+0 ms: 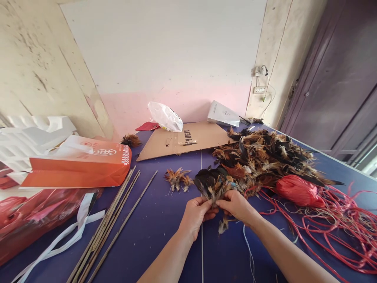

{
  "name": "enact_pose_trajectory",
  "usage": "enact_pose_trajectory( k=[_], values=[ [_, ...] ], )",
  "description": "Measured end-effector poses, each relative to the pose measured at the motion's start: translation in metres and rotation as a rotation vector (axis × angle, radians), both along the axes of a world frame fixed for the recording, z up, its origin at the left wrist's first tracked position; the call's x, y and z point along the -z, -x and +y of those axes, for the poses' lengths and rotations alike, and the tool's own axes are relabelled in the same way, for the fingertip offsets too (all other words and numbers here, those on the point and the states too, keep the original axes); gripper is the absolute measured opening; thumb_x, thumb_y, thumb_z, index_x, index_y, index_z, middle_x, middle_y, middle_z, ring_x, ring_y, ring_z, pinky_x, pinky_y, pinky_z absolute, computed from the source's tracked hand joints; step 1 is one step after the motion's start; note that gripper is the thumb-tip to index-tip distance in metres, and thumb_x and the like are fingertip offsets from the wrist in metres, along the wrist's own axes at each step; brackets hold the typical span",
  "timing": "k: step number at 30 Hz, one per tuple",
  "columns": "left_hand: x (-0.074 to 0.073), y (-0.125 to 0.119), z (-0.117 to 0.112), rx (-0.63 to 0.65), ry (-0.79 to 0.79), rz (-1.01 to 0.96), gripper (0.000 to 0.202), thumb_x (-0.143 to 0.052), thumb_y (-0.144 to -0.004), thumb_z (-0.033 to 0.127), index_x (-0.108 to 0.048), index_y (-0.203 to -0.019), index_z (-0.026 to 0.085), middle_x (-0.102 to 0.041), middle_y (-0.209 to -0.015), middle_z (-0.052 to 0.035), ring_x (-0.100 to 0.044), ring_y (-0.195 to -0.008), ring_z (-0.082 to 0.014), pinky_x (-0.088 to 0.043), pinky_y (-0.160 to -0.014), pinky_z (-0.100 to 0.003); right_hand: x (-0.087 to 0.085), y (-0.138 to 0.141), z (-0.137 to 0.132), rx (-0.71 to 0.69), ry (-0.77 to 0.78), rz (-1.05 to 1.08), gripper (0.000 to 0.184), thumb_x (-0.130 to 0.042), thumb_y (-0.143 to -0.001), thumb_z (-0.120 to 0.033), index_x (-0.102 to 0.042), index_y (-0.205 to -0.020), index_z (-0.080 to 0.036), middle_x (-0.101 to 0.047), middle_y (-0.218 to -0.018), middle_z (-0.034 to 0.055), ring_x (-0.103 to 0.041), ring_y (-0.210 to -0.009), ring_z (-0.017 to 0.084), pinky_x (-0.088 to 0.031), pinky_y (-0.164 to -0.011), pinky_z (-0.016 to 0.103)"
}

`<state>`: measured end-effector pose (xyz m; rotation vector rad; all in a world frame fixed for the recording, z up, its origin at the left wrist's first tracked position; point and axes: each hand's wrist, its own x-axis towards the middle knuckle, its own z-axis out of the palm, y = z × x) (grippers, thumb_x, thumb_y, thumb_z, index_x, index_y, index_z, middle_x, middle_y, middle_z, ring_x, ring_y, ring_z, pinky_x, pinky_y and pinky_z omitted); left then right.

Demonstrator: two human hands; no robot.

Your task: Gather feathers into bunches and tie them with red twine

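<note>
Both hands meet over the blue table (pixel 153 232). My left hand (pixel 196 214) and my right hand (pixel 235 206) pinch the quill ends of a small bunch of dark and brown feathers (pixel 213 182), which fans out away from me. A thin pale thread (pixel 249 251) trails down from under my right hand. A smaller tied tuft of orange feathers (pixel 177 179) lies just left of the bunch.
A large heap of loose feathers (pixel 265 155) lies to the right, with a red plastic bundle (pixel 299 190) and tangled red string (pixel 347 224). Several thin sticks (pixel 113 224) lie to the left by an orange paper bag (pixel 85 165). Flat cardboard (pixel 182 143) lies at the back.
</note>
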<state>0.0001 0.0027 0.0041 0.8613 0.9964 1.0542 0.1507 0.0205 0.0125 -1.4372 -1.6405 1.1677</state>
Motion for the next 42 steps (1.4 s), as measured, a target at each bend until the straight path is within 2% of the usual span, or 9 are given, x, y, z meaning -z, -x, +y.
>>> enact_pose_trajectory(
  k=[7, 14, 19, 24, 37, 42],
  values=[
    [-0.003, -0.001, -0.002, 0.043, -0.022, 0.034, 0.029, -0.069, -0.064, 0.033, -0.065, -0.08, 0.008, -0.068, -0.071, -0.0116, -0.065, -0.068, -0.0182, -0.052, -0.06, -0.023, 0.007, -0.002, 0.003, 0.033, -0.073, -0.026, 0.02, -0.059, -0.065, -0.034, -0.056, -0.058, -0.015, -0.051, -0.044, -0.0022, -0.042, -0.04, 0.008, -0.031, -0.038, 0.019],
    [-0.002, 0.001, 0.001, -0.011, -0.04, 0.096, 0.021, -0.071, -0.061, 0.022, -0.066, -0.075, 0.009, -0.067, -0.066, -0.0088, -0.063, -0.062, -0.0152, -0.051, -0.056, -0.02, 0.0, -0.001, 0.0, -0.037, -0.006, 0.068, 0.022, -0.056, -0.068, -0.035, -0.059, -0.062, -0.014, -0.051, -0.046, -0.0018, -0.043, -0.042, 0.008, -0.033, -0.041, 0.019],
    [0.0, 0.002, 0.002, -0.021, -0.022, 0.058, 0.02, -0.07, -0.063, 0.024, -0.064, -0.076, 0.009, -0.067, -0.065, -0.0082, -0.063, -0.061, -0.0147, -0.051, -0.056, -0.021, 0.002, -0.001, 0.001, -0.009, -0.027, 0.066, 0.022, -0.057, -0.068, -0.035, -0.06, -0.067, -0.013, -0.052, -0.048, -0.0016, -0.044, -0.043, 0.009, -0.034, -0.042, 0.02],
    [-0.003, 0.001, -0.001, 0.056, -0.021, 0.048, 0.023, -0.069, -0.064, 0.026, -0.065, -0.078, 0.009, -0.068, -0.071, -0.0107, -0.064, -0.063, -0.0161, -0.051, -0.057, -0.022, 0.002, -0.001, 0.002, -0.014, -0.118, 0.036, 0.019, -0.058, -0.067, -0.033, -0.056, -0.064, -0.015, -0.052, -0.049, -0.002, -0.046, -0.044, 0.009, -0.035, -0.042, 0.02],
    [-0.005, -0.001, -0.004, 0.064, 0.071, -0.097, 0.018, -0.067, -0.067, 0.023, -0.062, -0.078, 0.01, -0.068, -0.071, -0.0109, -0.065, -0.062, -0.0157, -0.05, -0.053, -0.019, -0.005, -0.001, -0.001, -0.065, -0.091, 0.126, 0.025, -0.06, -0.068, -0.038, -0.056, -0.065, -0.013, -0.052, -0.053, -0.0018, -0.045, -0.048, 0.009, -0.035, -0.045, 0.02],
    [-0.005, 0.002, -0.003, 0.111, 0.094, -0.151, 0.016, -0.063, -0.07, 0.021, -0.061, -0.082, 0.009, -0.068, -0.071, -0.0109, -0.065, -0.062, -0.0161, -0.05, -0.052, -0.019, -0.002, -0.003, -0.001, -0.109, -0.043, 0.223, 0.027, -0.06, -0.068, -0.038, -0.058, -0.069, -0.012, -0.054, -0.057, -0.0013, -0.045, -0.049, 0.008, -0.036, -0.047, 0.019]
  ],
)
